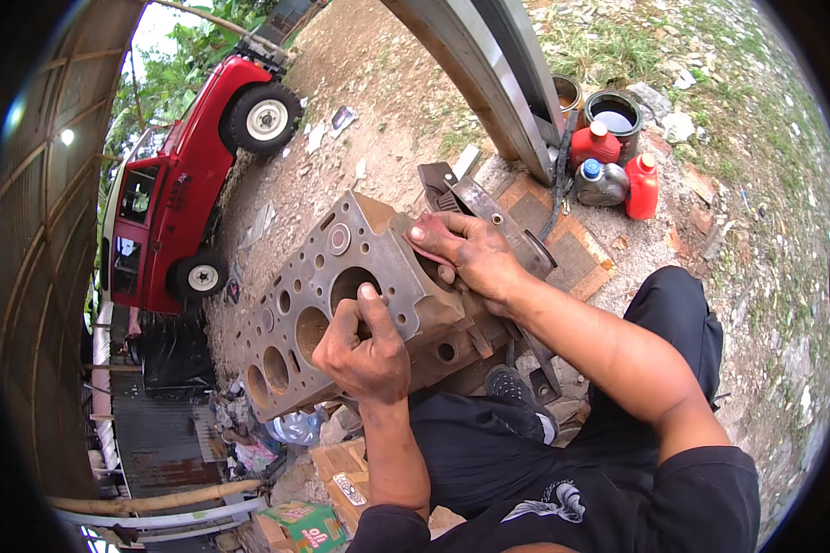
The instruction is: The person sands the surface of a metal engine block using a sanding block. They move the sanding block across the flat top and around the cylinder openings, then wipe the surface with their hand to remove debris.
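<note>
A grey engine block with several round bores lies on its side in front of me, its flat top face turned up. My left hand rests at the nearest large bore, fingers curled and partly hidden, thumb raised; what they hold, if anything, I cannot make out. At the block's right end, my right hand pinches a small reddish pad against the metal. Just beyond that hand is a dark metal part with a curved rim, over brown cardboard.
A red four-wheel-drive vehicle stands at back left. A steel post rises behind the block. Red and grey jugs and cans sit at right. Cardboard boxes lie below left, beside a corrugated sheet wall.
</note>
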A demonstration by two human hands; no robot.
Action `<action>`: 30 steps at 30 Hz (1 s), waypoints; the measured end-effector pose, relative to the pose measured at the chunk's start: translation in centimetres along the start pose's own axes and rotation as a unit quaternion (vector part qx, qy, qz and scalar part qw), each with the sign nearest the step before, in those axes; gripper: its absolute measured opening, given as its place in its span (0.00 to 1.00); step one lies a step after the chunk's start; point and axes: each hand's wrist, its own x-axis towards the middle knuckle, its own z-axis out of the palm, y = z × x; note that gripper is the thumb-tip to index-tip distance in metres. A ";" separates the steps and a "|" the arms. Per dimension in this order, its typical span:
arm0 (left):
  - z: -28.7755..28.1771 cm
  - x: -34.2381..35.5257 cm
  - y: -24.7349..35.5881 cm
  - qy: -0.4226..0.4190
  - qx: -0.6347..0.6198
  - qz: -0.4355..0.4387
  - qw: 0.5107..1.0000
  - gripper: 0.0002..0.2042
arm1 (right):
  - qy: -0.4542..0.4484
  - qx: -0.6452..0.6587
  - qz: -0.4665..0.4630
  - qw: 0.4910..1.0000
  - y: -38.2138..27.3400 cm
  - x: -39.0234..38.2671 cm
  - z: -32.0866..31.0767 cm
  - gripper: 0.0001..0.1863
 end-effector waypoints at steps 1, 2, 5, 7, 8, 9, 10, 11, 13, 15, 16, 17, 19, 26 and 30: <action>0.1 0.0 0.2 0.007 -0.005 0.002 1.000 0.22 | 0.004 0.007 0.001 1.000 0.6 0.4 -0.2 0.20; 0.2 -0.1 0.2 0.011 0.007 -0.002 1.000 0.22 | 0.009 0.015 0.003 1.000 0.9 0.7 -0.2 0.21; 0.5 -0.3 0.3 0.017 0.035 -0.009 0.999 0.22 | 0.026 -0.012 0.018 0.999 0.3 0.9 0.1 0.23; 0.7 -0.2 0.4 0.017 0.045 -0.010 0.999 0.23 | 0.028 -0.029 0.029 0.999 -0.1 0.4 0.0 0.23; 0.7 -0.2 0.4 0.021 0.044 -0.012 0.999 0.23 | 0.021 -0.042 0.027 0.999 -0.2 0.0 0.0 0.23; 0.7 -0.3 0.4 0.024 0.043 -0.014 0.999 0.23 | 0.015 -0.054 0.026 0.998 -0.1 -0.2 0.0 0.23; 0.8 -0.3 0.4 0.027 0.041 -0.015 0.999 0.23 | 0.015 -0.050 0.025 0.998 0.0 0.3 0.0 0.22; 0.9 -0.3 0.4 0.027 0.040 -0.013 0.999 0.23 | 0.018 -0.051 0.026 0.998 0.0 0.8 -0.2 0.21; 0.9 -0.3 0.3 0.026 0.037 -0.009 0.999 0.23 | 0.019 -0.031 0.030 0.999 0.2 1.0 -0.4 0.20; 0.7 -0.4 -0.1 0.023 0.040 -0.004 0.999 0.22 | 0.018 0.011 0.033 0.999 0.5 1.0 -0.4 0.20; 0.7 -0.4 -0.2 0.021 0.041 -0.001 0.999 0.22 | 0.007 -0.006 0.032 0.999 0.5 0.9 -0.6 0.20; 0.7 -0.4 -0.2 0.021 0.038 -0.001 0.999 0.22 | -0.005 -0.023 0.030 0.999 0.3 0.8 -0.9 0.20; 0.7 -0.4 -0.2 0.020 0.033 -0.002 0.999 0.22 | -0.009 -0.030 0.022 0.999 0.2 1.2 -1.0 0.20; 0.7 -0.4 -0.1 0.029 0.044 -0.002 0.999 0.23 | -0.036 -0.045 0.063 0.996 -1.6 0.6 -0.9 0.18; 0.8 -0.3 0.1 0.024 0.052 -0.001 0.998 0.23 | 0.001 0.013 0.099 0.995 -0.6 1.5 -0.5 0.15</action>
